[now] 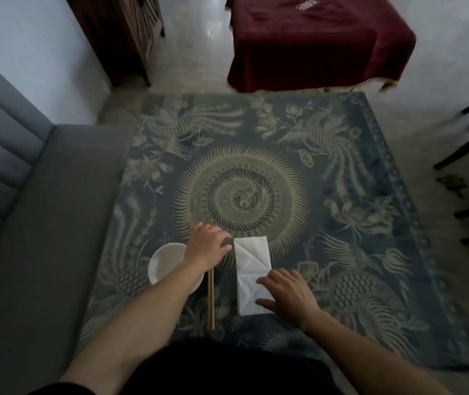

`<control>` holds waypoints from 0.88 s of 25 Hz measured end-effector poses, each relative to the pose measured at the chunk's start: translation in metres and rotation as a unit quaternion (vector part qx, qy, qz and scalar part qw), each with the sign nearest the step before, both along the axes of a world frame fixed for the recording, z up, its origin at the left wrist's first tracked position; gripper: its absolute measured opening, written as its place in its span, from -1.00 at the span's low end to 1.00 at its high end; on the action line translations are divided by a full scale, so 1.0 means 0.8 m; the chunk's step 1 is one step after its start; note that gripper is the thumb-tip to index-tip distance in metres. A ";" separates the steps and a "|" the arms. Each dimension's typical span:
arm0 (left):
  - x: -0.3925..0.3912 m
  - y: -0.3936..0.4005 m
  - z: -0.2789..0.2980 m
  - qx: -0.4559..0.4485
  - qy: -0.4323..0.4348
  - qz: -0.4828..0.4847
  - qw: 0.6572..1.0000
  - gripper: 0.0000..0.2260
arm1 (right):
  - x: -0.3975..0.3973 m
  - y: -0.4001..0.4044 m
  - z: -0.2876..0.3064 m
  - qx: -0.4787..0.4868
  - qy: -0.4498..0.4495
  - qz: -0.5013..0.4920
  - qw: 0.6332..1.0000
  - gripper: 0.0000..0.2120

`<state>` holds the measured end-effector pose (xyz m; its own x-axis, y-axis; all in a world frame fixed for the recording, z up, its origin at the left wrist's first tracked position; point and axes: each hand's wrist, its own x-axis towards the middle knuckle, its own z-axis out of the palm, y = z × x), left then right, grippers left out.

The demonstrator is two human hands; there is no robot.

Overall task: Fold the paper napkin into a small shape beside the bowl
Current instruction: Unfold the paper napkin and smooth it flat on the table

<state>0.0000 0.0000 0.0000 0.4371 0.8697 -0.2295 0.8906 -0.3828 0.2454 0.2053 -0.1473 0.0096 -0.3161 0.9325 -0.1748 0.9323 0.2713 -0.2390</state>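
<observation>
Grey bench seating [42, 223] runs along the left, beside a table under a dark blue cloth [341, 195] printed with pale gold birds and a round sunburst. Near the table's front edge sits a white bowl [165, 260], partly hidden by the left forearm. Just right of it lie wooden chopsticks [211, 297], pointing away from the person. The left hand [207, 246] rests over their far part, fingers loosely curled, its grip impossible to tell. Next comes the paper napkin [252, 266], a creased white oblong flat on the cloth, near the bowl. The right hand [284, 292] presses its near right part with straight, spread fingers. A maroon-draped table [313, 52] stands beyond.
</observation>
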 end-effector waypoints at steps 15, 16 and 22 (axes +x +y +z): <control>0.050 0.012 -0.019 -0.058 0.009 0.108 0.992 -0.93 | -0.013 -0.012 -0.026 -0.028 -0.029 0.046 0.998 -0.50; 0.051 0.011 -0.020 -0.057 0.012 0.110 0.992 -0.93 | -0.012 -0.012 -0.029 -0.024 -0.022 0.044 0.998 -0.52; 0.049 0.016 -0.023 -0.088 -0.004 0.107 0.990 -0.88 | -0.011 -0.009 -0.034 0.007 0.036 0.033 0.999 -0.76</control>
<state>0.0392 0.0124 -0.0180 0.2493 0.8898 -0.3822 0.9445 -0.1363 0.2989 0.1961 -0.1549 -0.0175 -0.3891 0.9109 -0.1374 0.8926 0.3360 -0.3007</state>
